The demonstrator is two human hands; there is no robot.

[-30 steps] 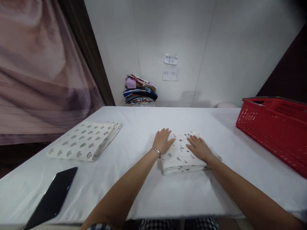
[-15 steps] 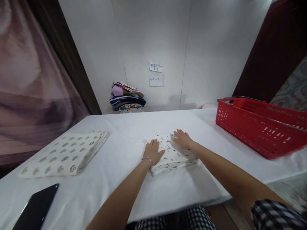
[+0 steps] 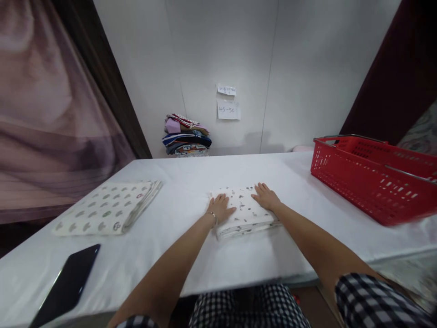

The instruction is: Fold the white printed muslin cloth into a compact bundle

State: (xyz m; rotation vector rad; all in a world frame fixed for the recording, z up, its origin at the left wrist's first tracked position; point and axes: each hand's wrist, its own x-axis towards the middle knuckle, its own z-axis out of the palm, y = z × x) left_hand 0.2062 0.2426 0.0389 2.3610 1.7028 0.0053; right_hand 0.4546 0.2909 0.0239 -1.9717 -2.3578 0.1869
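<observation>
A folded white cloth [image 3: 243,210] with small grey prints lies on the white-covered table in front of me, its layered edge facing me. My left hand [image 3: 220,208] rests flat on its left side, fingers apart, with a bracelet at the wrist. On the far right part of the cloth lies my right hand [image 3: 266,197], palm down and fingers stretched out. Neither hand grips anything. Further left is another folded cloth [image 3: 105,207], white with rows of grey-green motifs, which no hand touches.
A black phone [image 3: 68,282] lies at the table's near left. At the right stands a red plastic basket [image 3: 358,182] with metal handles. Against the wall is a pile of folded clothes [image 3: 187,138], with paper signs [image 3: 228,110] beside it. White fabric covers the table [image 3: 184,182].
My view has shifted, showing more of the near edge. My right hand has slid slightly towards the cloth's far right corner. The left hand stays flat on the left side.
</observation>
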